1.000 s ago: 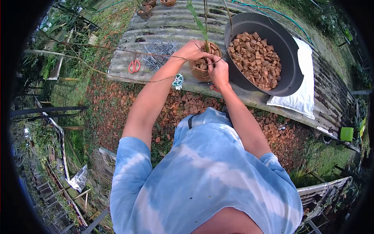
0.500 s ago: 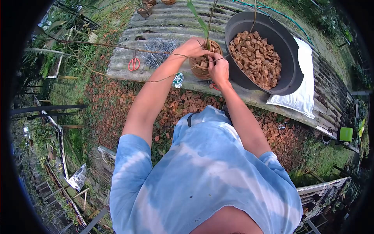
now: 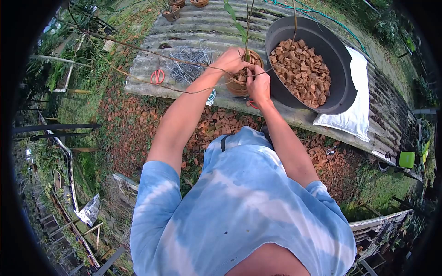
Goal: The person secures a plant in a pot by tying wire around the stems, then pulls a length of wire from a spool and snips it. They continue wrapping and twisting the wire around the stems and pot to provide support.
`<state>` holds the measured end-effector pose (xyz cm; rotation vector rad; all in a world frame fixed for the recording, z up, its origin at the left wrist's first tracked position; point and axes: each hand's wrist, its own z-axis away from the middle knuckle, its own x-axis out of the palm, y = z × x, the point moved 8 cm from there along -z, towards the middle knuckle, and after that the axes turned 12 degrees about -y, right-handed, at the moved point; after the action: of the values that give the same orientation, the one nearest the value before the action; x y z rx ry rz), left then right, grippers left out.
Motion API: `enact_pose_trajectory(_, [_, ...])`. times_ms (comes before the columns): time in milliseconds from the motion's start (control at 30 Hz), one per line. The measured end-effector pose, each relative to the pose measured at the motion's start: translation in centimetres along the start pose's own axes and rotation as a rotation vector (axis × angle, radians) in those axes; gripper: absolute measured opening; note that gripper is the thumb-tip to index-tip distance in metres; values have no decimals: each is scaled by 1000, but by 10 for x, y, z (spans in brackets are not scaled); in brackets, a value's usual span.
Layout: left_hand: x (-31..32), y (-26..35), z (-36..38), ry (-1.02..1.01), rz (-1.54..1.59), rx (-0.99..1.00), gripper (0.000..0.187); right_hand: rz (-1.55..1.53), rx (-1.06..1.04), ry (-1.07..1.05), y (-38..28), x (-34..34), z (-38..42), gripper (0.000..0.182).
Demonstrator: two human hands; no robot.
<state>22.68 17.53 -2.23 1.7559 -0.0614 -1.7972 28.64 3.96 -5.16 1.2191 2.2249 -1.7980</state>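
Observation:
A clay pot with brown chunks in it stands near the front edge of the corrugated table, and a leafy plant rises from it. Over the pot's left side, my left hand has its fingers closed at the base of the stems. My right hand pinches close beside it at the pot's right side. What the fingertips of either hand hold is too small to make out. Long thin stems cross over my left forearm.
A large dark tub of brown chunks stands right of the pot, on a white bag. Left lie red-handled scissors, a pile of wires and a green-and-white reel. Small pots stand at the back.
The long stems on the left have shifted, and one lies lower across my left forearm. My left hand has moved slightly; both hands stay at the pot.

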Motion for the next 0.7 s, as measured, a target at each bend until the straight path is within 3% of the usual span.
enact_pose_trajectory(200, [1, -5, 3, 21, 30, -25, 42, 33, -139, 38, -8, 2, 3, 16])
enact_pose_trajectory(400, [6, -13, 3, 32, 58, -12, 41, 109, -124, -54, -5, 5, -1, 16])
enact_pose_trajectory(500, [3, -10, 6, 54, 67, -6, 43, 72, -148, 8, -5, 5, 0, 14])
enact_pose_trajectory(600, [0, -9, 8, 55, 77, -22, 45, -105, -37, 45, 2, 4, 1, 13])
enact_pose_trajectory(700, [1, -10, 8, 40, 71, -34, 47, 9, -49, 35, 0, 3, 1, 13])
